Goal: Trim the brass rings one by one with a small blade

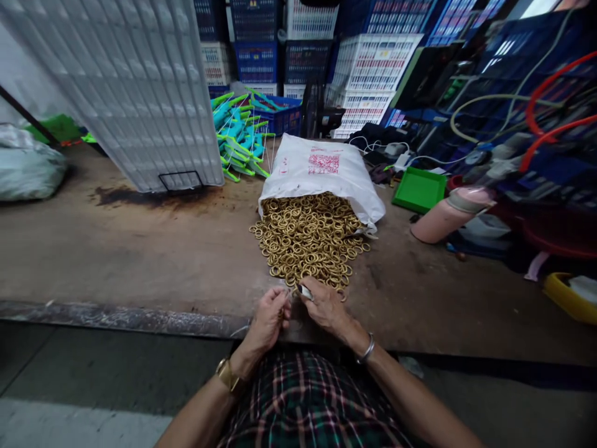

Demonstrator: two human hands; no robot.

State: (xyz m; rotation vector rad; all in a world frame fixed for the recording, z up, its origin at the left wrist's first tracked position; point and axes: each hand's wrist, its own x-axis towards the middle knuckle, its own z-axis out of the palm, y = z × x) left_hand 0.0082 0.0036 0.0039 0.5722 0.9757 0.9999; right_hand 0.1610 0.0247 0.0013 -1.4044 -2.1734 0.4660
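A pile of brass-coloured rings (308,239) spills from the mouth of a white woven sack (321,165) onto the table. Just in front of the pile, near the table's front edge, my two hands almost meet. My left hand (269,317) is closed in a pinch, with something thin and pale at its fingertips; its kind is unclear. My right hand (329,308) is closed too, at the pile's near edge. A small dark and whitish bit (305,291) shows at its fingers, too small to name.
A tall translucent ribbed panel (153,93) stands at the left on the wooden table (140,249). Behind are green and turquoise plastic pieces (242,137) and stacked crates (373,62). To the right lie a green tray (420,190), a pink cylinder (438,218) and a yellow container (564,298).
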